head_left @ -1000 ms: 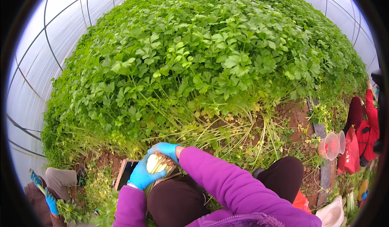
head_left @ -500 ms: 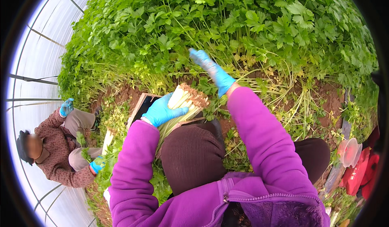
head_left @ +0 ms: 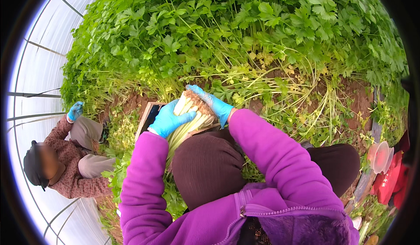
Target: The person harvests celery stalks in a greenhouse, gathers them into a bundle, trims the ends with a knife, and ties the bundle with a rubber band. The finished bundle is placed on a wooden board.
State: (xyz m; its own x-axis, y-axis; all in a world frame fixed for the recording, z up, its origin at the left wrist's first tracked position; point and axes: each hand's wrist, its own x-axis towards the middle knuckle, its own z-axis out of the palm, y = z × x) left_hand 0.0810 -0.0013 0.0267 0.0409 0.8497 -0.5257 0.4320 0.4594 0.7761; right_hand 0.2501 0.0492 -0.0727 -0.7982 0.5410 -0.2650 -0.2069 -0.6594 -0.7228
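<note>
From the head view, the left hand [head_left: 168, 119] (blue-gloved, purple sleeve) wraps its grip around the pale stalks of a celery bunch [head_left: 189, 119], which stands root-end up above the person's dark lap; the right hand [head_left: 214, 103], gloved alike, clasps the soil-caked root end [head_left: 197, 98] from the far side. Just behind the bunch lies a dark tray [head_left: 146, 116] on the reddish soil [head_left: 350, 100]; beyond rises the green celery bed [head_left: 227, 31]; at the left a co-worker [head_left: 65, 157] crouches, one blue glove [head_left: 75, 111] raised.
</note>
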